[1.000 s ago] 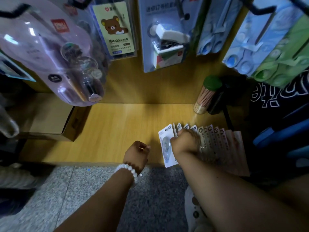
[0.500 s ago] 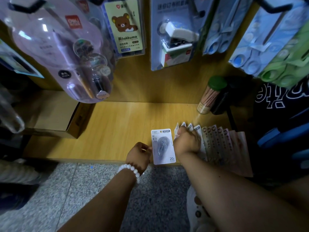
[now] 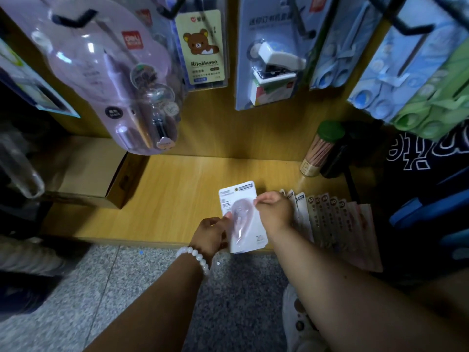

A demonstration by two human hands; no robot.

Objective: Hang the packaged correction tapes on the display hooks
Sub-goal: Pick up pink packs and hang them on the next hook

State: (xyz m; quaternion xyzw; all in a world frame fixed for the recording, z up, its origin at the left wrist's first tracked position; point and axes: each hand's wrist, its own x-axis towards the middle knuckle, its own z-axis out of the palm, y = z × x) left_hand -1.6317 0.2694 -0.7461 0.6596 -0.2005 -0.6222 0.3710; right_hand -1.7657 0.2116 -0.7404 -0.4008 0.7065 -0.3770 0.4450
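A white carded correction tape pack (image 3: 242,214) with a pinkish blister is held above the wooden shelf (image 3: 177,189), face up. My right hand (image 3: 275,212) pinches its right edge near the top. My left hand (image 3: 210,231), with a white bead bracelet at the wrist, touches its left edge lower down. A fanned row of more correction tape packs (image 3: 332,222) lies on the shelf to the right, partly under my right hand. Black display hooks (image 3: 73,19) stick out overhead, loaded with other goods.
Hanging packs crowd the top: a lilac pen blister (image 3: 109,80), a bear card (image 3: 203,49), a stapler pack (image 3: 271,59), blue and green scissors (image 3: 406,80). A cardboard box (image 3: 83,174) sits left on the shelf, a green-capped tube of sticks (image 3: 322,148) at right. Speckled floor lies below.
My right hand has drawn one pack leftward out of the fanned row and turned it face up. My left hand has come over to meet its left edge.
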